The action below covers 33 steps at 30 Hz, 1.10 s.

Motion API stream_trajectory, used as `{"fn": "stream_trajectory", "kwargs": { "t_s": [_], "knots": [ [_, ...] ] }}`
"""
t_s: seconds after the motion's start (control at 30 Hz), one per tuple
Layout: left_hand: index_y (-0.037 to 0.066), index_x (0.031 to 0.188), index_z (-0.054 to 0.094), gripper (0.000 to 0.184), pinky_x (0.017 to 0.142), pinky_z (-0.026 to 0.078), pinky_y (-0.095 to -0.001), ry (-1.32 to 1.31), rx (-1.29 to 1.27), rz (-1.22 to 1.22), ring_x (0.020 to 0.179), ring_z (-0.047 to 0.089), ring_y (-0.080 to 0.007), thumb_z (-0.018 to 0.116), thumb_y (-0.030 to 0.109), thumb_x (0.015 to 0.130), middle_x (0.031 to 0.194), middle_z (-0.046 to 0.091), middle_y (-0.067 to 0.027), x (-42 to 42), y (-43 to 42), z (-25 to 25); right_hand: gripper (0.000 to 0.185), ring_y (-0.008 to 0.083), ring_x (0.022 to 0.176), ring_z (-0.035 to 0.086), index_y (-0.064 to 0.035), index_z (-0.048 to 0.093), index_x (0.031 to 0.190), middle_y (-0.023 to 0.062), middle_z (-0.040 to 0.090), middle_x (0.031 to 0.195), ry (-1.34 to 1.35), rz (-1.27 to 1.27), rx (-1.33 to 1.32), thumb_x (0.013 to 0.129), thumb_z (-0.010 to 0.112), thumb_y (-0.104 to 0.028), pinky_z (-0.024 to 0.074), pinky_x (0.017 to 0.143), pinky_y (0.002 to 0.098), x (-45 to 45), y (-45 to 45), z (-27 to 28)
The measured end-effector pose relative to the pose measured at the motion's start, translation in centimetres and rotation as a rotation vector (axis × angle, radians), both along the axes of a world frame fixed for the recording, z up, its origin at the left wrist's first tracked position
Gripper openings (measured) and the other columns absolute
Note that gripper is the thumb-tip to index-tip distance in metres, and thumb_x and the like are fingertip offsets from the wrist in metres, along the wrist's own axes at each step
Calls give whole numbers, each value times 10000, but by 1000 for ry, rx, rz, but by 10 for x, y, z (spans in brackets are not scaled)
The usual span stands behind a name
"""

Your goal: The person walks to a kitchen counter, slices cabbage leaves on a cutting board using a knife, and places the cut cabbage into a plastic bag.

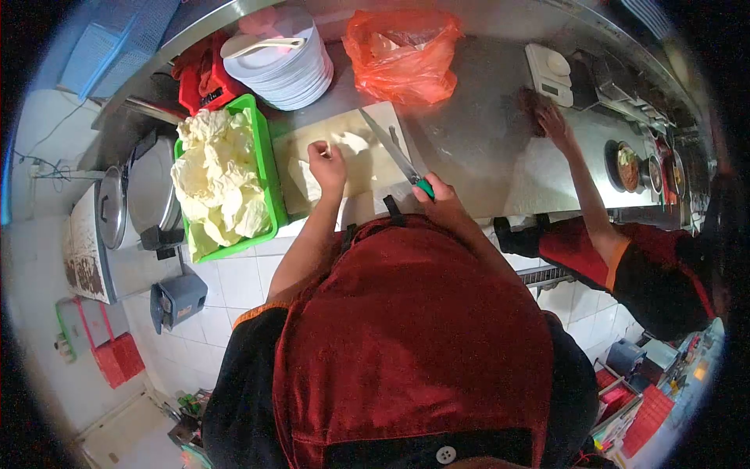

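Observation:
My right hand (pixel 443 199) is wrapped round the green handle of a kitchen knife (pixel 393 148). Its blade points up and left, lying across the right part of a pale cutting board (pixel 367 176). Over the middle of that board is my left hand (pixel 328 168), its fingers curled together. A small pale bit shows at those fingertips, too small to name. Left of the board, a green plastic basket (pixel 273 184) is heaped with pale cabbage leaves (pixel 219 176), close to my left forearm.
Behind the board stand a stack of white plates (pixel 293 82) with a light-handled utensil on top and an orange plastic bag (pixel 402 59). At right, a co-worker's hand (pixel 553 125) holds a dark cloth-like thing by a white scale (pixel 549 74). Pots (pixel 148 191) stand left.

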<state>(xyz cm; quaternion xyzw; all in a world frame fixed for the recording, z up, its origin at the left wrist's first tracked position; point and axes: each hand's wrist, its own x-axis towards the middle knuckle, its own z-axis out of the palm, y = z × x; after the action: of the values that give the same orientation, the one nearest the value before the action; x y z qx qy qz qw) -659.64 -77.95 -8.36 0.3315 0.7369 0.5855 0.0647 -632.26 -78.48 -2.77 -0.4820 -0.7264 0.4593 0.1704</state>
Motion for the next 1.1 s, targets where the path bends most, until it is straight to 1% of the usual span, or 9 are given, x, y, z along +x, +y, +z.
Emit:
{"fn": "stream_trajectory", "kwargs": {
  "t_s": [0.2, 0.3, 0.63, 0.83, 0.9, 0.93, 1.0, 1.03, 1.1],
  "knots": [
    [6, 699, 452, 185, 564, 424, -397, 71, -197, -60, 554, 495, -276, 627, 58, 728, 606, 489, -130, -2, -21, -4, 403, 488, 908, 609, -94, 464, 1170, 273, 624, 921, -164, 53, -17, 940, 518, -420, 476, 769, 563, -4, -8, -14],
    [11, 691, 460, 183, 555, 418, -392, 85, -212, -88, 546, 490, -273, 637, 51, 717, 603, 492, -130, 0, -31, -5, 317, 508, 847, 603, -89, 469, 1103, 286, 622, 859, -253, 84, 22, 948, 541, -356, 473, 718, 559, -6, -13, -20],
    [23, 702, 476, 188, 565, 450, -376, 99, -312, -153, 535, 518, -269, 662, 33, 717, 590, 517, -120, -1, -40, -7, 366, 484, 865, 640, -40, 434, 1144, 282, 655, 893, -508, 190, -29, 954, 507, -344, 497, 748, 575, -13, -21, -32],
    [29, 713, 466, 208, 564, 443, -375, 27, -318, -167, 568, 523, -216, 674, 42, 721, 587, 480, -99, -14, -41, -27, 374, 479, 932, 633, -33, 443, 1177, 292, 650, 959, -537, 277, -134, 952, 499, -327, 487, 808, 567, -22, -20, -37],
    [53, 801, 468, 196, 558, 469, -347, -116, -227, -124, 638, 527, -163, 662, 47, 771, 690, 505, -60, -32, -35, -47, 420, 452, 954, 634, 18, 474, 1154, 302, 634, 1013, -429, 224, -163, 930, 511, -335, 491, 851, 552, -22, -15, -43],
    [53, 801, 468, 196, 558, 469, -347, -108, -216, -138, 638, 527, -163, 662, 47, 771, 690, 505, -60, -27, -29, -28, 420, 452, 954, 634, 18, 474, 1154, 302, 634, 1013, -424, 208, -153, 930, 511, -335, 491, 851, 552, -21, -12, -42],
    [85, 912, 456, 185, 545, 508, -307, -553, 121, -138, 694, 523, -136, 623, 49, 842, 815, 514, -22, -20, -19, 10, 424, 479, 917, 630, 14, 446, 1202, 312, 641, 959, -375, 209, -192, 942, 504, -317, 494, 809, 542, -19, -12, -40],
    [106, 977, 439, 184, 535, 537, -285, -571, 145, -170, 699, 520, -118, 600, 65, 896, 872, 513, 1, -23, -9, 18, 438, 476, 911, 631, 26, 441, 1204, 314, 641, 947, -357, 235, -159, 943, 502, -321, 495, 806, 541, -19, -12, -51],
    [105, 968, 445, 188, 532, 529, -281, -570, 121, -220, 703, 522, -112, 615, 74, 895, 862, 513, -2, -18, 12, 63, 479, 472, 887, 632, 44, 426, 1206, 317, 640, 898, -265, 288, -113, 951, 504, -353, 495, 790, 541, -15, -12, -84]
  ]
}}
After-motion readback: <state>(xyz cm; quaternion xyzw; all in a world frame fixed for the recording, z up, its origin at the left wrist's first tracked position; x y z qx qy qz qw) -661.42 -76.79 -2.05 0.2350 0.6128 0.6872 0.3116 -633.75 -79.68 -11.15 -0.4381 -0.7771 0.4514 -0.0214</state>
